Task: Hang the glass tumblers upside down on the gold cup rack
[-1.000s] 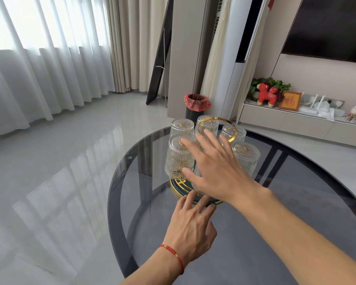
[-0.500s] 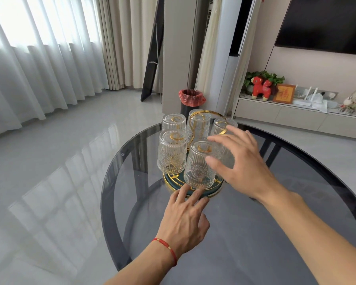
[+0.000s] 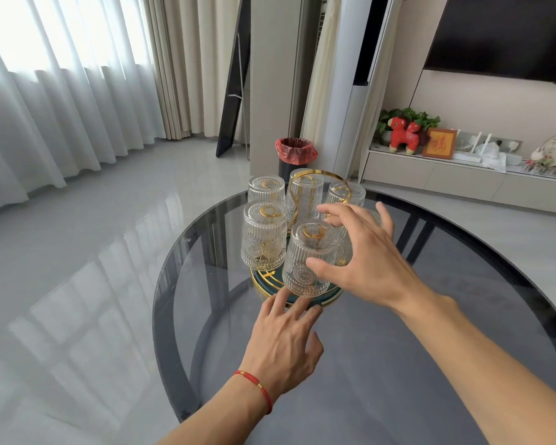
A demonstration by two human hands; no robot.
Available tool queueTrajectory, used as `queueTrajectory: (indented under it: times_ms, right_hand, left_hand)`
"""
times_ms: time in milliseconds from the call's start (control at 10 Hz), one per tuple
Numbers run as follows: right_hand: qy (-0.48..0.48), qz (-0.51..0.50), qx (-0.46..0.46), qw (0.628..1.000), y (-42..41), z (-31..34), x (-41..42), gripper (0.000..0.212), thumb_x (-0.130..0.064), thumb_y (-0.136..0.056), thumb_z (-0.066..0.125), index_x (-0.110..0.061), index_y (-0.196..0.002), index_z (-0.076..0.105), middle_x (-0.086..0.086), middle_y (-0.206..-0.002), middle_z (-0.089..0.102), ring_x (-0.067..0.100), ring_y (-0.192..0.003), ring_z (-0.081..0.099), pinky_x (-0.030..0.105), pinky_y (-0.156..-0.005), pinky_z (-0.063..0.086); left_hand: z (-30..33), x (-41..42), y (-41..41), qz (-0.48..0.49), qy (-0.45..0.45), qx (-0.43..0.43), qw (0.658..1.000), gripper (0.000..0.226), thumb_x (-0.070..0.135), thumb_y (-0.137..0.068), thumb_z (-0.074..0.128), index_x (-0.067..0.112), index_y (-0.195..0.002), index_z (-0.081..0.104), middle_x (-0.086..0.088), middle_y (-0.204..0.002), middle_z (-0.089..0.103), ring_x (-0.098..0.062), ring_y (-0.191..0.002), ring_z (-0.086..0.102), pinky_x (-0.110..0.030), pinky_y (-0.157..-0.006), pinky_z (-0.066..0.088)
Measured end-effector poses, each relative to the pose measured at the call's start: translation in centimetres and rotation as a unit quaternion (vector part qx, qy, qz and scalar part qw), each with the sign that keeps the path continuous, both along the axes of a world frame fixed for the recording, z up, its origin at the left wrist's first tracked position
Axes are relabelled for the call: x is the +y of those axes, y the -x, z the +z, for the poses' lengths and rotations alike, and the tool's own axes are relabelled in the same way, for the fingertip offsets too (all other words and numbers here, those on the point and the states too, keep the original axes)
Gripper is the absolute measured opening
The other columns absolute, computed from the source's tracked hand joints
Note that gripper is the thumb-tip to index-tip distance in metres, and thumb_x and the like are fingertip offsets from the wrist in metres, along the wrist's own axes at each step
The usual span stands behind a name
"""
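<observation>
Ribbed clear glass tumblers (image 3: 264, 234) hang inverted on the gold wire cup rack (image 3: 321, 187), mid-bench. Right hand (image 3: 366, 258) fingers spread wide around the nearest tumbler (image 3: 308, 258), not visibly clamped. Left hand (image 3: 286, 342) open, fingertips at rack base (image 3: 264, 281). Judgement: steady the base, seat the tumbler straight, release slowly. Round smoked-glass bench (image 3: 398, 364) looks slick; glossy grey floor, sheer curtains left.

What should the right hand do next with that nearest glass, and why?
Probably let go and draw back. The nearest tumbler already hangs upside down on the gold rack, the right hand only loosely cupped around it, while the left hand steadies the rack's base.
</observation>
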State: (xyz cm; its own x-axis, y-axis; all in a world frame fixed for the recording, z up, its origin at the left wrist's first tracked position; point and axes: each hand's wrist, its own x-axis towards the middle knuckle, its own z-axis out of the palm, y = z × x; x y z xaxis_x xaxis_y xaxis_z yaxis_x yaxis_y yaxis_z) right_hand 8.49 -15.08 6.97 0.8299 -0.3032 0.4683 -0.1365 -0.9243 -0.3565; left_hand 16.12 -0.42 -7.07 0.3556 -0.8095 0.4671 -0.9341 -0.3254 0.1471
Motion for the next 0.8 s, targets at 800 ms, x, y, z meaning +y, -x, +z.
queueTrajectory:
  times_ms: [800]
  right_hand:
    - [-0.021,0.019,-0.087,0.996,3.6,-0.1,1.0,0.051,-0.036,-0.090,0.067,-0.021,-0.138,0.062,-0.005,-0.143,0.062,0.020,-0.145,0.045,0.057,-0.123,0.022]
  left_hand:
    - [0.8,1.8,1.0,-0.020,-0.031,0.020,0.999,0.036,0.029,-0.087,0.058,0.019,-0.121,0.066,-0.009,-0.146,0.056,-0.035,-0.142,0.043,-0.042,-0.098,0.053]
